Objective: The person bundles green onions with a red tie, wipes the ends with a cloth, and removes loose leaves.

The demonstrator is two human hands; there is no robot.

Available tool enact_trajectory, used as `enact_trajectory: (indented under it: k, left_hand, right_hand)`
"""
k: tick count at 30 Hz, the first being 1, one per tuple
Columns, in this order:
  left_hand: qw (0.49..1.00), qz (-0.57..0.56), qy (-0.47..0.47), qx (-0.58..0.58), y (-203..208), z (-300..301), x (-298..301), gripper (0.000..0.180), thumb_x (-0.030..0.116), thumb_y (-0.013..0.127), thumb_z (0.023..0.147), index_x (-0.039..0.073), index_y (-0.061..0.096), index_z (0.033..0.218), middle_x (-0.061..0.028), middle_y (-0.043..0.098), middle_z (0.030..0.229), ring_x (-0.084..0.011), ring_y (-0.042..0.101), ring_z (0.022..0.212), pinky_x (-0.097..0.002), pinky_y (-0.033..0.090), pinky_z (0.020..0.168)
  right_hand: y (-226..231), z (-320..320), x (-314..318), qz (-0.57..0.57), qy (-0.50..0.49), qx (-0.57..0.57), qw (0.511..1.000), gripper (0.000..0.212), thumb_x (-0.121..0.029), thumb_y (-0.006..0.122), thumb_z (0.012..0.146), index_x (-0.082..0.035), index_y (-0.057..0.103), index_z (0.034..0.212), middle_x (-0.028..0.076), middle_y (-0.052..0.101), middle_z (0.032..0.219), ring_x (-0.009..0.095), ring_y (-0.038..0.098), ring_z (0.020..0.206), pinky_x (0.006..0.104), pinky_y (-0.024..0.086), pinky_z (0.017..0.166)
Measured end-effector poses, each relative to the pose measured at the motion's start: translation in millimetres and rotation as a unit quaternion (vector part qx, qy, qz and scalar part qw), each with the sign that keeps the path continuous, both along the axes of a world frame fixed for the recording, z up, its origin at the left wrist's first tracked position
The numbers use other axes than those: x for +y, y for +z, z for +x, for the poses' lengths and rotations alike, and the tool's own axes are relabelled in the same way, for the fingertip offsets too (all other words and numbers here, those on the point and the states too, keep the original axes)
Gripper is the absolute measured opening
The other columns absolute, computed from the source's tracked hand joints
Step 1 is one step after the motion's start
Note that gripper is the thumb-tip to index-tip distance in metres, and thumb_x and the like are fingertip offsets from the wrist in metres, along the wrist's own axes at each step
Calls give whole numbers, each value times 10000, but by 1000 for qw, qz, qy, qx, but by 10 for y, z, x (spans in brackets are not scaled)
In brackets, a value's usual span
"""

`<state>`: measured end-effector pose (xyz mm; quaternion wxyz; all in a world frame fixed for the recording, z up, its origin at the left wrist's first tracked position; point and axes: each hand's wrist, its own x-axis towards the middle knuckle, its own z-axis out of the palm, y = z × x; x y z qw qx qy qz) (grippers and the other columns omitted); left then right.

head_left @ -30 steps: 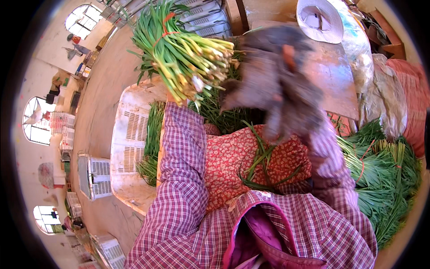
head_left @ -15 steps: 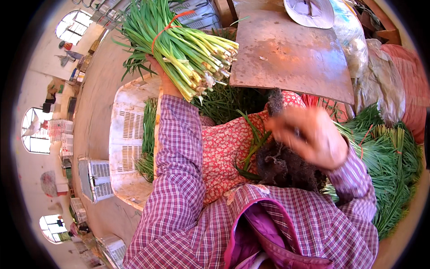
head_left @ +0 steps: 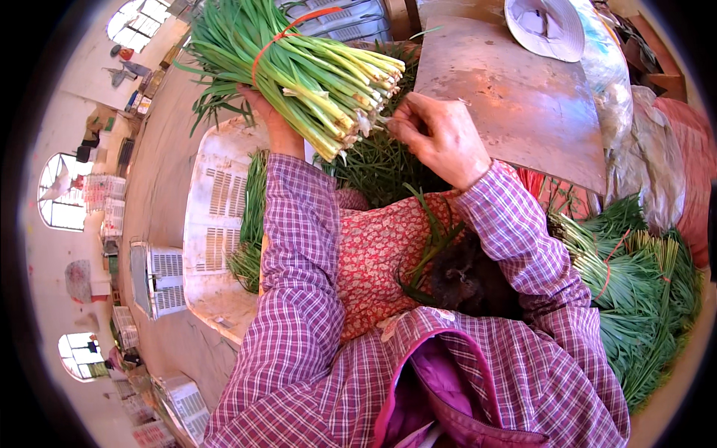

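A thick bundle of garlic chives [head_left: 321,75], tied with a red band [head_left: 270,46], is raised in front of me, pale stem ends to the right and leaves to the left. My left hand [head_left: 270,123] grips it from below, most of its fingers hidden behind the stems. At the stem ends my right hand [head_left: 442,138] is closed in a pinch; a thin pale wisp seems to lie at its fingertips, too small to name. Loose green leaves [head_left: 429,246] lie on my red flowered apron [head_left: 381,250].
A dirty white crate [head_left: 205,231] with chives inside stands at the left. A worn brown board [head_left: 515,97] bears a pale hat [head_left: 549,28]. More tied chives [head_left: 642,299] are heaped at the right, below plastic sacks [head_left: 650,164]. Grey crates [head_left: 168,280] stand on the floor farther left.
My right hand has swung from above my lap, up and left, to the bundle's stem ends. My left hand keeps its hold on the bundle. The view has shifted slightly.
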<state>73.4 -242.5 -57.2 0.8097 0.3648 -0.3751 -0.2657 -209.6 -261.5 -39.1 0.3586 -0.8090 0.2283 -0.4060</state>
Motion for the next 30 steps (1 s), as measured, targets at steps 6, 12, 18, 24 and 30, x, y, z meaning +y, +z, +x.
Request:
enact_trajectory:
  k: [6,12,18,24,30]
  left_hand:
    - [994,-49,86,46,16,275,40,746,689,249,935,137,415,1409,-38,441,1415,-217,436,1257,-360,339,1086]
    - [994,-84,46,59,-52,520,166,847,776,294,864,139,427,1407,-48,435,1425,-236,436,1251,-384,323,1100]
    - [992,-77,94,-27,114,159,205,860,787,302,853,138,434,1402,-51,439,1422,-240,440,1248,-384,325,1099]
    - [994,-92,56,13,36,248,115,873,799,318,838,138,449,1393,-54,450,1415,-243,446,1244,-387,333,1096]
    - [981,-111,-20,158,-92,573,101,837,772,419,826,143,471,1376,-43,495,1379,-235,477,1225,-390,402,1057]
  right_hand:
    - [-403,-654,-127,-74,-78,110,988,93,-102,621,804,-37,581,750,164,608,638,340,637,603,426,503,573]
    - [-426,-1566,-247,-83,-173,271,943,126,-149,643,832,-109,701,936,95,664,786,264,672,672,386,527,629]
    - [208,-199,113,23,95,8,995,322,-312,551,938,-26,686,994,153,704,848,276,684,721,366,544,687]
    - [139,472,142,262,145,-54,952,371,-336,633,893,30,666,944,96,691,768,134,659,615,283,530,589]
    - [23,376,52,300,173,-25,938,213,-219,618,877,-8,642,866,43,657,721,93,613,575,250,517,543]
